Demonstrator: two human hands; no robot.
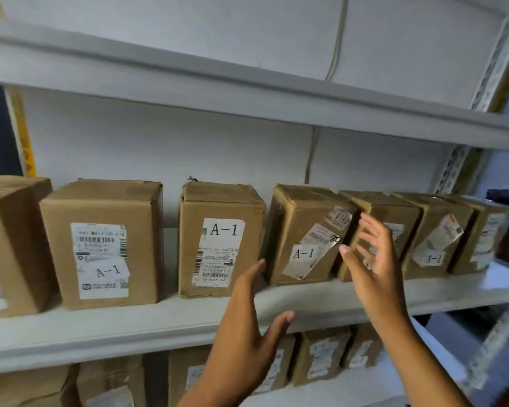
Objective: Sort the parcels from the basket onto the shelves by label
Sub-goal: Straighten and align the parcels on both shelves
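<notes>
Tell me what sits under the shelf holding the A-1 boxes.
Below the A-1 shelf, more labelled cardboard boxes stand on a lower shelf; the left hand and forearm cover some, and their labels are unreadable.

Leftmost box (9, 245) cut by frame edge; far-right boxes' labels (489, 239) blurred, lower-shelf labels (321, 359) illegible.
</notes>
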